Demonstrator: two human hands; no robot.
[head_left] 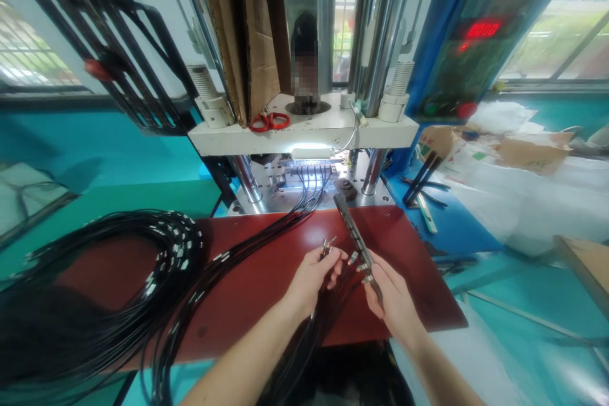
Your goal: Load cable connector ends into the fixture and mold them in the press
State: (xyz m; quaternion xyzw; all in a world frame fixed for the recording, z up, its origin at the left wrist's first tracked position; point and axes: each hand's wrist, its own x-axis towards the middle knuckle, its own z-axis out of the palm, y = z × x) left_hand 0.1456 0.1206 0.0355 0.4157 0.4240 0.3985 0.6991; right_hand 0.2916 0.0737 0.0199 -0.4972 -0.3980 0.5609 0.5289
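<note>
My left hand [320,274] pinches the end of a black cable with a small metal tip [326,245] above the red-brown board. In my right hand [391,292] is a long, narrow dark metal bar [352,228] with slots along it, tilted up to the left. Several cable ends with metal connectors [365,268] sit at the lower part of this bar, close to my right fingers. Their black cables [309,342] hang down between my forearms. Ahead, several other black cables [304,200] run into a brightly lit mould [311,174] in the press.
A big coil of black cables [176,241] with white tags lies on the left of the red-brown board [257,304]. Red-handled scissors [269,122] rest on the press's cream plate [304,136]. Pliers [432,184] and a cutter [427,212] lie right, beside white bags [514,184]. Steel posts [246,177] flank the mould.
</note>
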